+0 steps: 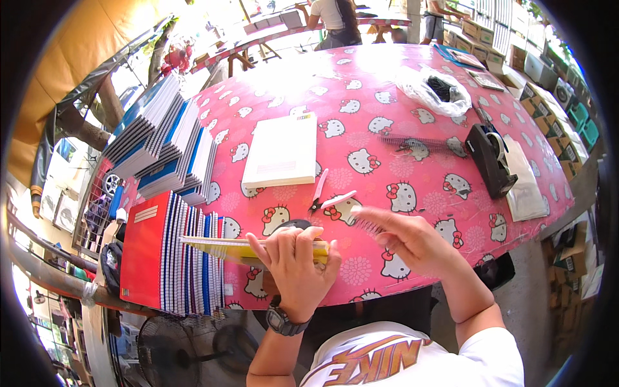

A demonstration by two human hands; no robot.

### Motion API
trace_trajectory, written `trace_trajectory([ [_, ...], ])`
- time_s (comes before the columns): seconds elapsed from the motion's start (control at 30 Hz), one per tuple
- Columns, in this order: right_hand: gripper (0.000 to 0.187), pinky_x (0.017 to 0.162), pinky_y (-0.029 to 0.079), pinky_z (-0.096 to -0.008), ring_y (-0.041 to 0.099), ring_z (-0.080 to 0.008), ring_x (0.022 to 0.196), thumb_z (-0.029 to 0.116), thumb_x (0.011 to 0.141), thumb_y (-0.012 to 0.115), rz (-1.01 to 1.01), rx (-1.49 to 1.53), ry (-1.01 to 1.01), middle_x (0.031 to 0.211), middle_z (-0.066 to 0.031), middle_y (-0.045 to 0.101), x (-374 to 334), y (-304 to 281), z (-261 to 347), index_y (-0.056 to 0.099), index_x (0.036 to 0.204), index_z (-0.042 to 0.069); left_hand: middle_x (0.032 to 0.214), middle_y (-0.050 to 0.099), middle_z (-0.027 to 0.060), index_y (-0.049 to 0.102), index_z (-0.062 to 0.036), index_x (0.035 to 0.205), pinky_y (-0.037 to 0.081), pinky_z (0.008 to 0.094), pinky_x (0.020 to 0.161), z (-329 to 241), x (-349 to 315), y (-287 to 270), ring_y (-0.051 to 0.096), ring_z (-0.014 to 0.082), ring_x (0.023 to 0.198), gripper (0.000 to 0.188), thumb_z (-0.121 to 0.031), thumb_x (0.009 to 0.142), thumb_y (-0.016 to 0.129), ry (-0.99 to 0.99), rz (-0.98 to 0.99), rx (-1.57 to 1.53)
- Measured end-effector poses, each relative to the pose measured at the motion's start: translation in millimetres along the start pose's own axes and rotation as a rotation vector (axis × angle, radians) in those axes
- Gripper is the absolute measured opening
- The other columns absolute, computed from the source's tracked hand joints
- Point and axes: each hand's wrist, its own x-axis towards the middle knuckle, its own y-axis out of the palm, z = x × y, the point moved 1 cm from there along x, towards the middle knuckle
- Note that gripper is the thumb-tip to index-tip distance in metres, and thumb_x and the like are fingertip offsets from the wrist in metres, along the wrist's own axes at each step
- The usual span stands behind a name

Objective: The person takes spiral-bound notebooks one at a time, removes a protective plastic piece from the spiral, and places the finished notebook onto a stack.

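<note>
My left hand grips a thin yellow-covered notebook on edge, its thumb and fingers wrapped around one end. To the right, my right hand has its fingers closed on a small dark wire coil, which hangs under the index finger, apart from the notebook. Part of the coil hides behind the fingers. Just beyond both hands lies a pair of pink-handled pliers, handles spread. Part of a black round object shows behind the left fingers.
A white paper stack lies ahead. Spiral-bound notebooks stand at left, red-covered in front, piled blue ones behind. Loose coils, a black tape dispenser and a plastic bag lie right on the pink table.
</note>
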Motion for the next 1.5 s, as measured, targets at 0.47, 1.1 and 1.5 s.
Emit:
trace_trajectory([
  [0.47, 0.031, 0.064, 0.048, -0.0321, 0.058, -0.0234, 0.08, -0.003, 0.071, 0.067, -0.081, -0.004, -0.211, 0.088, -0.009, 0.055, 19, 26, -9, 0.063, 0.099, 0.01, 0.112, 0.058, 0.0057, 0.061, -0.0112, 0.108, 0.008, 0.0531, 0.108, 3, -3, -10, 0.046, 0.0291, 0.117, 0.039, -0.034, 0.076, 0.067, 0.054, 0.028, -0.032],
  [1.1, 0.026, 0.056, 0.041, -0.0208, 0.05, -0.0045, 0.064, 0.014, 0.085, 0.064, -0.028, 0.248, 0.039, 0.074, -0.0006, 0.057, 16, 63, -22, 0.055, 0.106, 0.002, 0.129, 0.046, 0.0122, 0.038, 0.0035, 0.132, 0.03, 0.0317, 0.101, 138, -42, -17, 0.043, 0.0193, 0.118, 0.046, -0.015, 0.091, 0.049, -0.743, -0.46, -1.018],
  [1.5, 0.019, 0.064, 0.046, -0.0282, 0.057, -0.0189, 0.072, 0.012, 0.087, 0.058, -0.073, 0.111, -0.033, 0.096, -0.0113, 0.057, 13, 21, -9, 0.057, 0.105, 0.005, 0.103, 0.053, 0.0079, 0.05, -0.0126, 0.124, 0.0, 0.0621, 0.105, -3, 3, -5, 0.045, 0.029, 0.11, 0.069, -0.053, 0.07, 0.066, -0.026, 0.149, -0.03],
])
